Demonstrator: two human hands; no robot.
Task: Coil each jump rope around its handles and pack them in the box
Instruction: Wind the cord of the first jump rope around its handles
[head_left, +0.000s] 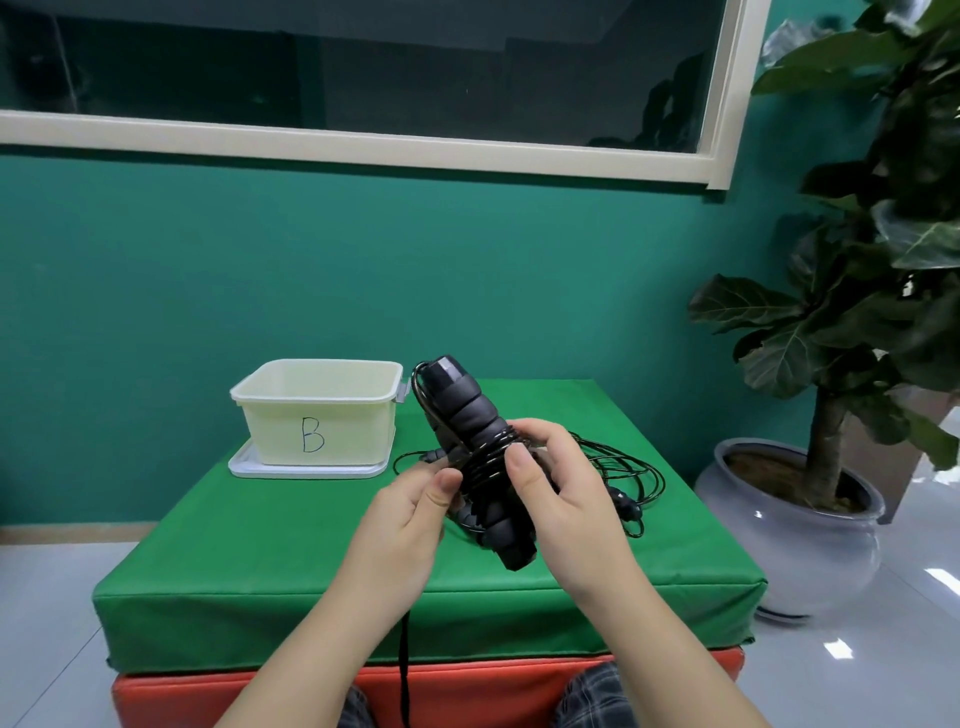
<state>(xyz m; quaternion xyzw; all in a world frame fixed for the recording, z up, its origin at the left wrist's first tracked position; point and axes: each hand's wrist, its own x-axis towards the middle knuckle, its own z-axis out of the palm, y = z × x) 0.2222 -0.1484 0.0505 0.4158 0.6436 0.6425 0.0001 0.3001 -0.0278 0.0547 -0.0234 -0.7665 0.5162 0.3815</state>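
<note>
Logging the items as I see them through the head camera: one pair of black foam handles, held together as a bundle above the green worktop, tilted with the upper ends toward the box and the lower ends toward me. My right hand grips the bundle at mid-length, fingers curled over the far side and thumb laid across the wraps. My left hand sits just beside it, thumb and fingers pinching the thin black rope where several turns already circle the handles. One strand hangs down from the hands past the front edge of the worktop. One further jump rope lies loose and uncoiled on the worktop behind my right hand. One pale box, marked B, stands open at the far left of the worktop, resting on its lid; what it holds I cannot tell from this angle. Step in hand, by my judgement: coiling the first rope, partly done. The next move calls for steady tension while the left hand carries the hanging strand round the bundle, the right keeping the handles from slipping apart.
</note>
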